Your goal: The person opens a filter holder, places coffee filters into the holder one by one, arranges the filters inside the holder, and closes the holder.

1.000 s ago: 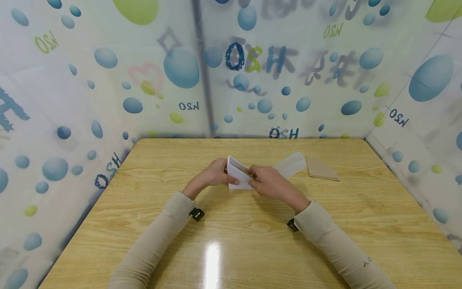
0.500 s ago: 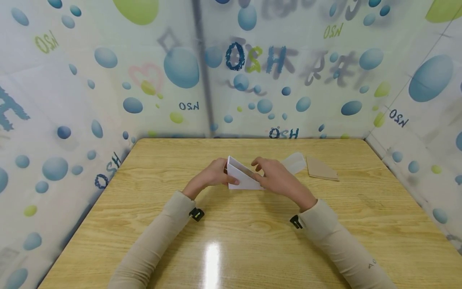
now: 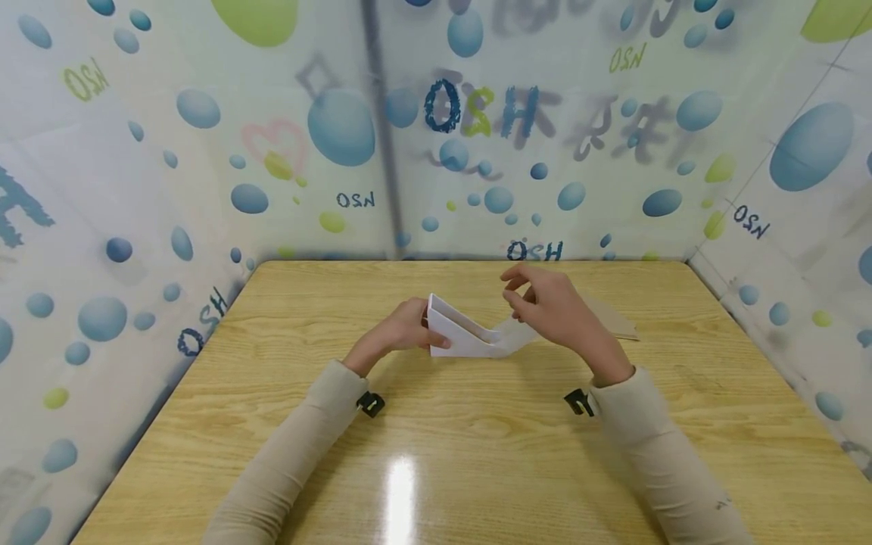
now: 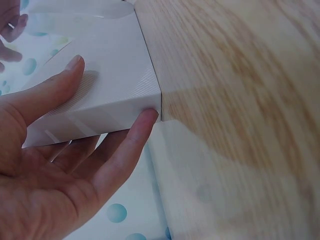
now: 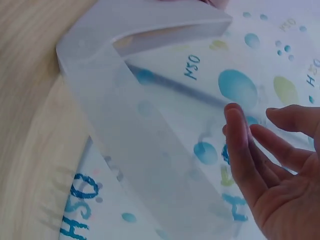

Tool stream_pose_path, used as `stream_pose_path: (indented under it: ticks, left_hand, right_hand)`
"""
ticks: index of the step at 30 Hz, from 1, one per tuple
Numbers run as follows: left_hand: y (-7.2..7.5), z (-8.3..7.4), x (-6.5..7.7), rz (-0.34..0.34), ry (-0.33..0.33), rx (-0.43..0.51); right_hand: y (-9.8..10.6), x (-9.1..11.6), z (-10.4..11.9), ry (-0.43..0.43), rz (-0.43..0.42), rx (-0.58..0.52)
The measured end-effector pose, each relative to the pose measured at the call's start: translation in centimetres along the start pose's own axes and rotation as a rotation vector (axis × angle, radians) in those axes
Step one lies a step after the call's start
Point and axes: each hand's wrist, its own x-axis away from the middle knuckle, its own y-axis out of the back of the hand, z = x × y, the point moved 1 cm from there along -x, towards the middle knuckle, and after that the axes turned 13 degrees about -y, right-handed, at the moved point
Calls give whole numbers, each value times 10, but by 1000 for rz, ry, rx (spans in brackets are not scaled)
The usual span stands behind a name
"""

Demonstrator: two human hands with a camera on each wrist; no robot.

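While a patterned backdrop (image 3: pixel 415 170) rises behind its far edge, the wooden worktop (image 3: pixel 477 454) fills most of the lower view. Two rolled-up sleeves (image 3: pixel 661 446) reach in over its near edge.

The left hand (image 3: pixel 402 325) has its grip round the tall end of a white box (image 3: pixel 465 344), thumb on one broad face, fingers at the end wall and beyond. That hold probably steadies a light thing that would otherwise slide. The right hand's (image 3: pixel 555 306) grip is released: its fingers are loosely bent around nothing, raised to the right of the box, perhaps to stay clear of it.

The box stands nearer the worktop's far edge than its near one, about midway between the sides, its slanting mouth falling to the right. From its low end a see-through strip (image 3: pixel 515 336) runs toward the far right corner; whether it is joined or merely tucked in cannot be told. Partly behind the right hand lies brown cardboard (image 3: pixel 618 322), seemingly set aside toward that corner. Smallest are the black clips (image 3: pixel 371 404) at both cuffs.
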Motion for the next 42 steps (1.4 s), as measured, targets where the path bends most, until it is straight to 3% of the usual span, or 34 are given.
stream_pose_path:
  ticks: [13, 18, 24, 42]
  left_hand:
    - [1, -2, 0, -1, 19, 6]
    - [0, -3, 0, 6, 3, 5]
    - [1, -2, -1, 8, -1, 8]
    - [1, 1, 0, 5, -18, -3]
  right_hand:
    - [30, 4, -18, 23, -161, -65]
    - [44, 6, -28, -24, -200, -65]
    - [57, 9, -38, -117, -197, -93]
    - [69, 3, -71, -190, -191, -124]
